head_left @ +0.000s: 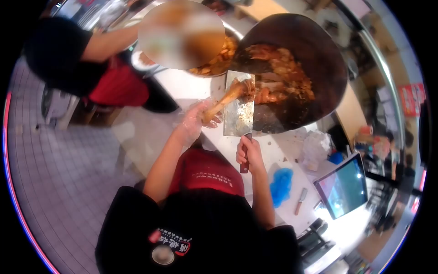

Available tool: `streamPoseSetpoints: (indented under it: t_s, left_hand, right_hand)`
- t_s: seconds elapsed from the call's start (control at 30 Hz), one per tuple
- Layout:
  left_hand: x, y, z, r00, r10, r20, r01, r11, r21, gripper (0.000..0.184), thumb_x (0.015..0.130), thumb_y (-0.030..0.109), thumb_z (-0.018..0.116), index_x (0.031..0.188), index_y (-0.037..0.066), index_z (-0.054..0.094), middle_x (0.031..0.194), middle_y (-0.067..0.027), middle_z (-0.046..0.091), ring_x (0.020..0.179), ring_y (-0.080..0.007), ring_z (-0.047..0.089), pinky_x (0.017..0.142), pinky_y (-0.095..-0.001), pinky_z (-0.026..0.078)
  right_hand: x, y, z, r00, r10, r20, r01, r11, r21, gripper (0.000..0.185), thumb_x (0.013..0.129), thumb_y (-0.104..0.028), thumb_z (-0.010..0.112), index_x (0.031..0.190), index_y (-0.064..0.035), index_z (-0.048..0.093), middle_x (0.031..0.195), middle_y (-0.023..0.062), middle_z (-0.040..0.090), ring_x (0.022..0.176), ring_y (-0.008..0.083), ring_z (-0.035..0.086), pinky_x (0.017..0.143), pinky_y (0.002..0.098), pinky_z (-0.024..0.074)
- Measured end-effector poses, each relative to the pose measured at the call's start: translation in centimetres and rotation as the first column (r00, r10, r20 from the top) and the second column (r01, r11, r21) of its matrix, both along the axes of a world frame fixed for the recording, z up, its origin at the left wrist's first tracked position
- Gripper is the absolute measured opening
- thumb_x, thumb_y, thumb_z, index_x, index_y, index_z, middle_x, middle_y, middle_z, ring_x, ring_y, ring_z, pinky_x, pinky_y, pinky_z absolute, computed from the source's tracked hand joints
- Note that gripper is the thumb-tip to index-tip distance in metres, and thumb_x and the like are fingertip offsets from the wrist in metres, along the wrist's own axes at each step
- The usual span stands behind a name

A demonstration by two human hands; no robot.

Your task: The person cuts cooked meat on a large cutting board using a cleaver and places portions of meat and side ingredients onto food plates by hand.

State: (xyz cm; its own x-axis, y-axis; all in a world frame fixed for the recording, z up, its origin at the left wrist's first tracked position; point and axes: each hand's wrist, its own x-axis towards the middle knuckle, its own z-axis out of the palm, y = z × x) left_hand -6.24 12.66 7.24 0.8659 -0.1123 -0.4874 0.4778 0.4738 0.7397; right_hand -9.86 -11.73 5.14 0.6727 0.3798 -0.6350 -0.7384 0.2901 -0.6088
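My left hand (pixel 196 118), in a clear plastic glove, is closed around the lower end of a long bone (pixel 224 100). Brown scraps of meat cling to the bone's upper end, which overlaps the blade of a cleaver (pixel 238 121) in this view; whether they touch I cannot tell. My right hand (pixel 251 153) grips the cleaver by its wooden handle, the broad stained blade pointing away from me. Just beyond the blade is a large dark round board or pan (pixel 315 50), which carries a heap of brown cooked meat pieces (pixel 278 68).
A metal pot with brown chunks (pixel 219 61) stands beyond my left hand, partly blurred out. At the left a co-worker's arm (pixel 109 43) reaches toward it. On the white table lie a blue plastic bag (pixel 281 185) and a small knife (pixel 301 201), near a tablet screen (pixel 342 185).
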Motion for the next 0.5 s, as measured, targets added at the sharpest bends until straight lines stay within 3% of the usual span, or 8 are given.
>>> streamPoseSetpoints:
  t_s: [0.13,0.17,0.23,0.3,0.47,0.5]
  left_hand:
    - [-7.1,0.7,-0.1,0.971,0.233,-0.046,-0.233,0.972,-0.006,0.055,0.097,0.046,0.046,0.132,0.004,0.054,0.109,-0.0152,0.067,0.09,-0.0252,0.067,0.079,-0.0332,0.054]
    - [-9.0,1.2,-1.0,0.95,0.308,-0.052,-0.312,0.946,-0.089,0.056,0.097,0.046,0.046,0.132,0.003,0.053,0.111,-0.0163,0.066,0.091,-0.0266,0.067,0.08,-0.0342,0.054]
    - [-12.9,2.0,-1.6,0.894,0.445,-0.053,-0.447,0.878,-0.17,0.057,0.098,0.047,0.045,0.133,0.002,0.052,0.112,-0.0175,0.065,0.092,-0.0281,0.066,0.081,-0.0351,0.054]
    - [-16.1,3.0,-1.6,0.831,0.547,-0.096,-0.554,0.802,-0.225,0.062,0.098,0.048,0.044,0.134,-0.002,0.051,0.117,-0.0205,0.063,0.095,-0.0325,0.065,0.083,-0.0424,0.055]
    - [-26.2,3.3,-0.4,0.631,0.767,-0.114,-0.771,0.604,-0.202,0.058,0.097,0.048,0.047,0.131,0.001,0.054,0.121,-0.0193,0.061,0.1,-0.0343,0.063,0.089,-0.0462,0.052]
    - [-24.6,5.3,-1.4,0.593,0.788,-0.169,-0.803,0.563,-0.195,0.057,0.097,0.048,0.048,0.13,0.002,0.055,0.122,-0.0191,0.06,0.101,-0.0348,0.062,0.091,-0.0465,0.051]
  right_hand:
    - [-1.0,0.5,0.1,0.969,0.248,-0.015,-0.247,0.968,0.042,0.032,0.102,-0.028,0.051,0.08,-0.0056,0.045,0.052,0.0036,0.041,0.036,0.0125,0.037,0.036,0.0294,0.0345]
    - [-1.6,0.8,-0.1,0.951,0.307,-0.026,-0.306,0.951,0.041,0.032,0.102,-0.028,0.051,0.08,-0.0056,0.045,0.052,0.0036,0.041,0.036,0.0125,0.037,0.036,0.0294,0.0345]
    - [-2.3,2.2,-0.4,0.903,0.428,-0.022,-0.427,0.902,0.062,0.031,0.102,-0.027,0.051,0.08,-0.0055,0.045,0.052,0.0037,0.041,0.036,0.0125,0.037,0.036,0.0292,0.035]
    - [-2.8,4.0,-0.4,0.85,0.526,-0.033,-0.524,0.85,0.062,0.031,0.102,-0.026,0.05,0.08,-0.0054,0.045,0.052,0.0037,0.04,0.036,0.0124,0.038,0.036,0.0294,0.0357]
    - [-7.3,8.0,0.4,0.681,0.732,-0.029,-0.73,0.681,0.052,0.031,0.102,-0.025,0.052,0.08,-0.005,0.044,0.052,0.0034,0.04,0.037,0.0126,0.038,0.037,0.0299,0.0363]
    - [-5.8,10.4,-0.6,0.687,0.724,-0.061,-0.722,0.69,0.049,0.031,0.102,-0.025,0.052,0.08,-0.005,0.044,0.052,0.0034,0.04,0.037,0.0126,0.038,0.037,0.0299,0.0363]
